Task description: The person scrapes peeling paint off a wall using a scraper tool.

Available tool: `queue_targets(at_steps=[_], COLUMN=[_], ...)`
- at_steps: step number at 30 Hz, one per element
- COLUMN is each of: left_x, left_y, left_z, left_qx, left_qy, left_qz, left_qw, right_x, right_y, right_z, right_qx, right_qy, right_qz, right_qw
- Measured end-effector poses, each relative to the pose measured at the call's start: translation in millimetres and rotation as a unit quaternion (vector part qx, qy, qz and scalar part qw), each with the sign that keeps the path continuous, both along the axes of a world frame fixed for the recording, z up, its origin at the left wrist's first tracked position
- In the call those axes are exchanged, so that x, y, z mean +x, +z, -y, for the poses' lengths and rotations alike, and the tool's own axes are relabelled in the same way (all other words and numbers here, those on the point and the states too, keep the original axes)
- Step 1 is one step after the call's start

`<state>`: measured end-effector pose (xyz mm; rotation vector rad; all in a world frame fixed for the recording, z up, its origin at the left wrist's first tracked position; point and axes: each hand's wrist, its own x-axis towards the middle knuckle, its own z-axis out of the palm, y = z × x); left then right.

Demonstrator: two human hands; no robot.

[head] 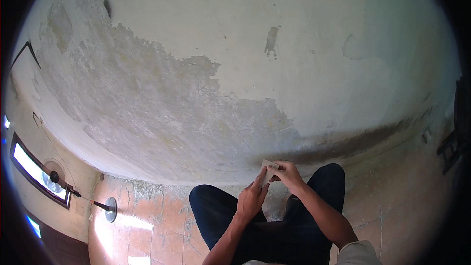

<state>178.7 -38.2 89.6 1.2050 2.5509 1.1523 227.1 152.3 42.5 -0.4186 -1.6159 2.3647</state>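
A small beige folded sheet, its exact material not clear, is held between both hands above my lap. My left hand has its fingers laid along the sheet's left and lower side. At the upper right edge, my right hand pinches it between thumb and fingers. Just beyond the hands rises a pale painted wall. A broad patch of bare grey plaster shows on it where paint has peeled, with a ragged upper edge.
My bent knees are near the wall's foot. Flakes and dust lie on the tiled floor. A pedestal fan on a round base stands left, by a window. A dark piece of furniture is at right.
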Motion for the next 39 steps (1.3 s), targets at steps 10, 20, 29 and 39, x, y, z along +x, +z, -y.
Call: queue_targets(at_steps=[10, 20, 29, 39], left_x=[-57, -114, -116, -108], left_y=[58, 148, 160, 155], left_z=[12, -27, -31, -36], left_qx=[0.073, 0.095, 0.076, 0.107], left_qy=[0.158, 0.175, 0.186, 0.175], left_qz=[-0.130, -0.279, -0.280, -0.264], left_qw=[0.976, 0.940, 0.939, 0.943], right_x=[16, 12, 11, 16], right_y=[19, 18, 22, 21], right_z=[-14, -31, -34, -32], right_qx=[0.038, -0.007, -0.004, -0.009], right_qy=[0.001, -0.019, -0.028, -0.031], right_qz=[0.013, 0.006, 0.005, 0.001], right_qw=[0.999, 1.000, 1.000, 0.999])
